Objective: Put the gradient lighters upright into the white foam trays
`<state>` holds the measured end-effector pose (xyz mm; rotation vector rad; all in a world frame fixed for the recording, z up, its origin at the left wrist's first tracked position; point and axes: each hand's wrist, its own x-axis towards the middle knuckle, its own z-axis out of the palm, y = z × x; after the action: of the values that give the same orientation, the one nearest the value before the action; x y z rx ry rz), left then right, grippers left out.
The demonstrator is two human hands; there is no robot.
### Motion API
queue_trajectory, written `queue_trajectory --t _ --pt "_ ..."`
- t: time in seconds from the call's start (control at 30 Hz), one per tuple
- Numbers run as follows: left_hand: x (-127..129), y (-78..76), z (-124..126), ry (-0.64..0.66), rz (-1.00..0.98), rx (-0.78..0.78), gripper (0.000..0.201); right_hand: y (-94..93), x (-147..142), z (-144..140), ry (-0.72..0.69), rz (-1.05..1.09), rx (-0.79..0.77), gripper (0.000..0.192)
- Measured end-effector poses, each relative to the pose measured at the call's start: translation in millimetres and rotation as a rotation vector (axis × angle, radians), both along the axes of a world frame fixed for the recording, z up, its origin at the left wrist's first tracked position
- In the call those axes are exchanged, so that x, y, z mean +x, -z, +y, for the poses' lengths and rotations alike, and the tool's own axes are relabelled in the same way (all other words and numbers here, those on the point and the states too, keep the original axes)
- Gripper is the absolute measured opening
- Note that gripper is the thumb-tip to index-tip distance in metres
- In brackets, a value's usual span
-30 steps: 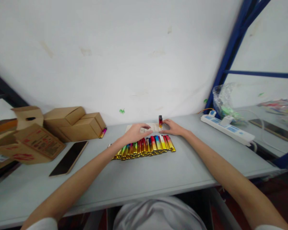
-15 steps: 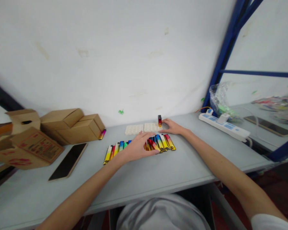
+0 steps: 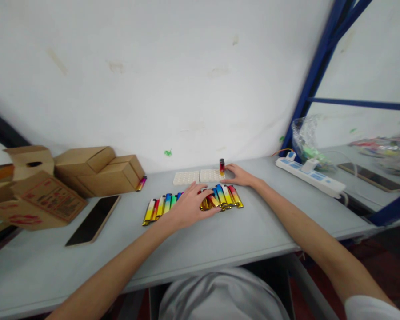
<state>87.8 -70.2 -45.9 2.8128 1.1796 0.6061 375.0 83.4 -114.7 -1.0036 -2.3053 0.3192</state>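
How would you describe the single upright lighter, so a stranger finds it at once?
On the grey table, by the white wall, lie two white dimpled trays. At the right tray's right end, beside the right hand, stands the red-and-black lighter: the only upright one; the others lie flat.

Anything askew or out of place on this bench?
One stray pink lighter lies beside the cardboard boxes, apart from the row of lighters under the left hand. One lighter stands upright by the right hand.
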Motion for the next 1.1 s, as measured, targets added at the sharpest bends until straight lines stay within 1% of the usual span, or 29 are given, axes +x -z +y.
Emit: queue_trajectory --t 0.1,0.23,0.3,0.43,0.5,0.6,0.67,0.73,0.8,0.83,0.87,0.9,1.0,1.03,1.07,1.1 --pt "3.9 3.3 -2.1 -0.012 -0.038 0.038 0.052 0.5 0.1 0.5 -0.001 0.000 0.005 0.069" --pt "6.3 4.2 -3.7 0.010 -0.133 -0.004 0.044 1.2 0.7 1.1 -0.004 0.006 0.004 0.069" --pt "5.1 0.8 -4.8 0.037 -0.208 -0.014 0.046 1.7 1.1 1.1 -0.009 0.013 0.004 0.069" --pt "0.3 -9.6 -8.2 0.107 -0.402 0.021 0.048 1.8 1.2 0.0 0.007 0.003 0.006 0.068" --pt "-1.6 -12.7 -9.5 0.117 -0.515 -0.043 0.049 1.1 0.9 -1.0 0.010 -0.001 0.008 0.066" --pt "-3.1 -14.3 -9.8 0.126 -0.695 -0.232 0.049 -0.5 0.3 -2.3 0.012 -0.006 0.005 0.066" --pt "-3.7 -15.3 -8.3 0.138 -0.789 -0.325 0.046 -1.5 0.0 -2.9 0.012 -0.008 0.000 0.066" --pt "-4.4 -17.2 -5.5 0.128 -0.866 -0.377 0.037 -2.2 -0.3 -3.2 0.010 -0.010 -0.006 0.066" --pt "-5.4 -19.0 -1.8 0.082 -0.935 -0.396 0.025 -2.7 -0.6 -3.7 0.014 -0.017 -0.009 0.065" --pt "-6.0 -19.6 0.1 0.060 -0.973 -0.401 0.023 -2.9 -0.8 -3.9 0.019 -0.023 -0.010 0.065" --pt "-6.7 -19.9 1.8 0.044 -1.011 -0.405 0.024 -3.1 -0.9 -4.2 0.025 -0.027 -0.011 0.065" --pt "-7.5 -19.9 3.3 0.037 -1.045 -0.415 0.030 -3.2 -1.0 -4.4 0.028 -0.029 -0.011 0.064" --pt "-9.4 -19.6 5.7 0.019 -1.130 -0.499 0.070 -3.3 -0.9 -4.6 0.023 -0.028 -0.010 0.064" --pt "-9.7 -19.7 6.0 -0.001 -1.148 -0.534 0.077 -3.2 -0.7 -4.4 0.020 -0.029 -0.009 0.064" --pt "-9.9 -19.9 6.0 -0.026 -1.160 -0.565 0.076 -3.1 -0.5 -4.1 0.016 -0.030 -0.009 0.063" --pt "-9.8 -20.2 6.0 -0.047 -1.166 -0.589 0.069 -3.0 -0.2 -3.7 0.012 -0.031 -0.008 0.063"
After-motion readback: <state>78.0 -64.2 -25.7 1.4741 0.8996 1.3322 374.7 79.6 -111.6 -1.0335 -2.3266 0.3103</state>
